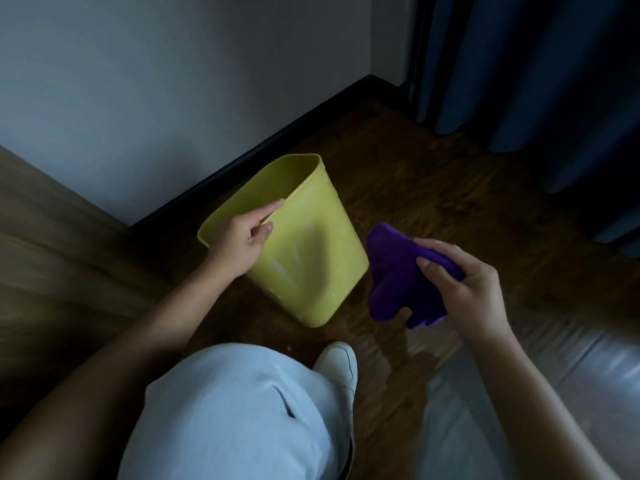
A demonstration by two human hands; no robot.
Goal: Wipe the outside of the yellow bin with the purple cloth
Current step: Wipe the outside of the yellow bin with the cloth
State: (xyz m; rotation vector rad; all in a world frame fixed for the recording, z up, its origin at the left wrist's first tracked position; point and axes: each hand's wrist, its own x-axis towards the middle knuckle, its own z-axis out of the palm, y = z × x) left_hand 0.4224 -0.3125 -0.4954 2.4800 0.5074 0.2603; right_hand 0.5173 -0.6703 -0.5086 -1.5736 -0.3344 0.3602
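Observation:
The yellow bin (311,251) stands tilted on the wooden floor, its open mouth leaning toward the wall. Pale smears show on its near side. My left hand (242,237) rests on the bin's near rim, index finger stretched along the edge and thumb against the outer wall. My right hand (464,282) holds the purple cloth (394,278) just right of the bin, a short gap apart from its side. The cloth hangs in folds below my fingers.
A white wall with a dark skirting board (277,140) runs behind the bin. Dark blue curtains (519,81) hang at the back right. My knee in light trousers (242,410) and a white shoe (339,365) are just in front of the bin.

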